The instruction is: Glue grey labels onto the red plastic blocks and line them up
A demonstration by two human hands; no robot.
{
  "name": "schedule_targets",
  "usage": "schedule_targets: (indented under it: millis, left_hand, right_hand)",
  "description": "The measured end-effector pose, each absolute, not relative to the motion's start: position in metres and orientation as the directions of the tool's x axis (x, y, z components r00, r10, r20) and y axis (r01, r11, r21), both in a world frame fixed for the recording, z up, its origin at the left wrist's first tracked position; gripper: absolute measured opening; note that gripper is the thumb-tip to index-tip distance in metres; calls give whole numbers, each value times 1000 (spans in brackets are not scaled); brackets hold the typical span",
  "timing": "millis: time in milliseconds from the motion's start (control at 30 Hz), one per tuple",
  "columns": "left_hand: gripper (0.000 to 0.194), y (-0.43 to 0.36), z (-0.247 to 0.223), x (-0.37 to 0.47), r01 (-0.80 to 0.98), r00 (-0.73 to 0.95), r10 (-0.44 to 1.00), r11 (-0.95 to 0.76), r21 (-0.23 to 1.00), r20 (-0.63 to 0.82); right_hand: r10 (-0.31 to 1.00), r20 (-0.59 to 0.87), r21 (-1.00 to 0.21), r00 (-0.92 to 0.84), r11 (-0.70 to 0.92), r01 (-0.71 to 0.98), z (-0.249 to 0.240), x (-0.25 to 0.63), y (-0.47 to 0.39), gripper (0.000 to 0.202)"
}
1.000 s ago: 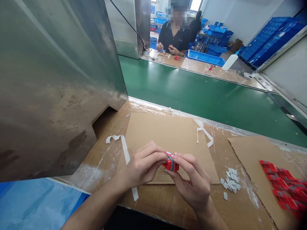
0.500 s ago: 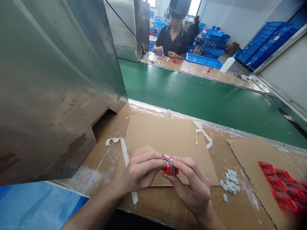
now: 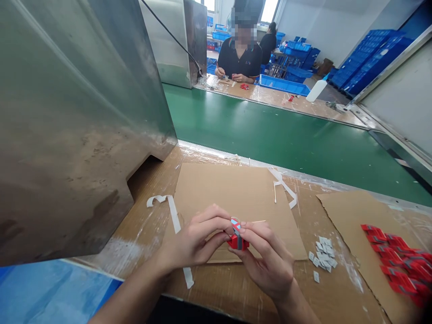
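Over the near part of a cardboard sheet (image 3: 216,186), both hands hold a small red and grey toy vehicle piece (image 3: 240,243) with light blue window-like patches. My left hand (image 3: 202,238) pinches its left side between thumb and fingers. On the other side, my right hand (image 3: 268,256) is closed around it, thumb below and fingertips on top. The fingers cover much of the piece. A thin pale stick (image 3: 259,221) shows just beyond the right hand's knuckles; whether that hand holds it, I cannot tell.
Small grey tiles (image 3: 324,255) and a pile of red pieces (image 3: 398,261) lie to the right. Cotton swabs (image 3: 274,192) and white tape strips (image 3: 174,215) are around the cardboard. A metal housing (image 3: 77,135) stands left. Across the green belt (image 3: 263,121) sits a co-worker (image 3: 241,60).
The toy piece has turned slightly in my fingers, and my left thumb and fingertips have shifted on it. The thin stick now shows behind my right hand. The view has moved slightly.
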State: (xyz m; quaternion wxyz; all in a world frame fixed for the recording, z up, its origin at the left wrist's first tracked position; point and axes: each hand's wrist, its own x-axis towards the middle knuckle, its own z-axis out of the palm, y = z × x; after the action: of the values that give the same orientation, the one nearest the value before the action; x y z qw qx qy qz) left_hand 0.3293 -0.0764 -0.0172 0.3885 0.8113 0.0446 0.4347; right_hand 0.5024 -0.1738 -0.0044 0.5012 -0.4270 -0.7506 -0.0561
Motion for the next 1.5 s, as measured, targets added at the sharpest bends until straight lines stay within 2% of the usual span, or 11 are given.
schedule_targets:
  millis: [167, 500, 667, 933, 1200, 1400, 1500]
  left_hand:
    - [17, -74, -18, 325, -276, 680, 387, -652, 706, 623]
    - [12, -74, -20, 326, -342, 641, 373, -643, 685, 670]
    - [11, -76, -17, 326, -337, 658, 389, -614, 713, 645]
    - [9, -74, -18, 328, -324, 593, 381, -694, 643, 709]
    - [8, -76, -15, 327, -311, 646, 400, -641, 702, 650]
    - [12, -74, -20, 332, -248, 497, 433, -760, 601, 752]
    - [13, -72, -22, 331, -211, 498, 409, -798, 565, 765]
  right_hand:
    - [590, 794, -349, -149, 642, 683, -6, 502, -173, 30]
    - [638, 763, -436, -102, 625, 647, 2, 501, -176, 24]
    - [658, 749, -465, -79, 607, 644, 0, 499, -178, 25]
    - [626, 774, -422, -99, 626, 655, 1, 502, -177, 28]
    - [628, 772, -399, -101, 602, 691, -1, 500, -177, 30]
    - [601, 792, -373, -107, 616, 694, 0, 504, -176, 31]
    - [591, 799, -360, -116, 622, 695, 0, 504, -176, 31]
